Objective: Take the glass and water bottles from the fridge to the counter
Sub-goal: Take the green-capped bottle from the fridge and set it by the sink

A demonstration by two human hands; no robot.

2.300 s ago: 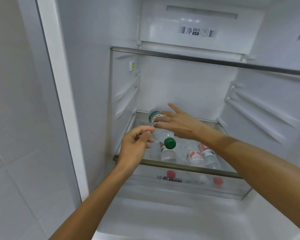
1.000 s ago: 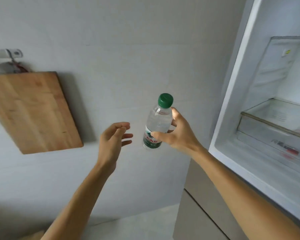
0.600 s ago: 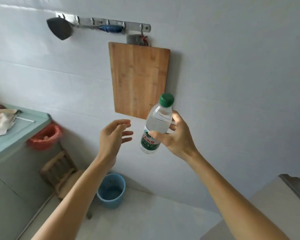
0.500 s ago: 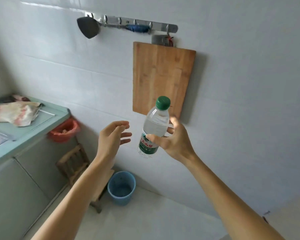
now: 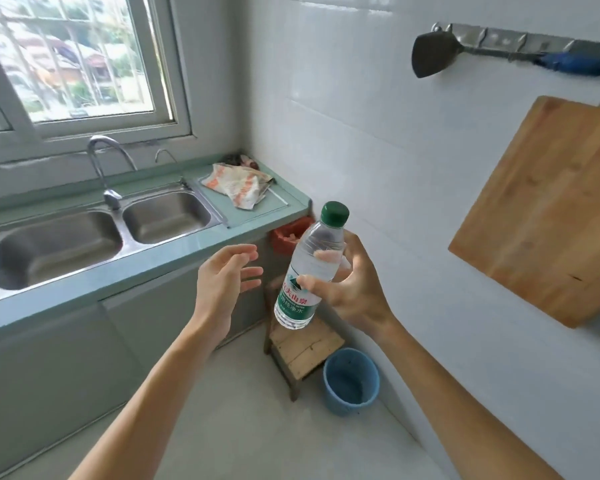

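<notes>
Water bottle (image 5: 307,268) sits in your right hand (image 5: 350,289), fingers wrapped round its middle, near the counter (image 5: 257,220). Left hand (image 5: 222,282) hangs empty, fingers spread. Thin plastic probably flexes; grip mid-body, gently.

Steel double sink (image 5: 56,247) w/ tall faucet (image 5: 99,161) at its back edge. Window (image 5: 70,60) above sink. Crumpled printed wrapper (image 5: 238,185) just R of sink. Red container (image 5: 288,233) further R, lower down. Wooden stool (image 5: 305,344) & blue bucket (image 5: 350,381) on floor, lower R of sink. Far R on tiled wall: cutting board (image 5: 548,209), hook rail (image 5: 499,38) w/ dark spatula (image 5: 430,55).
</notes>
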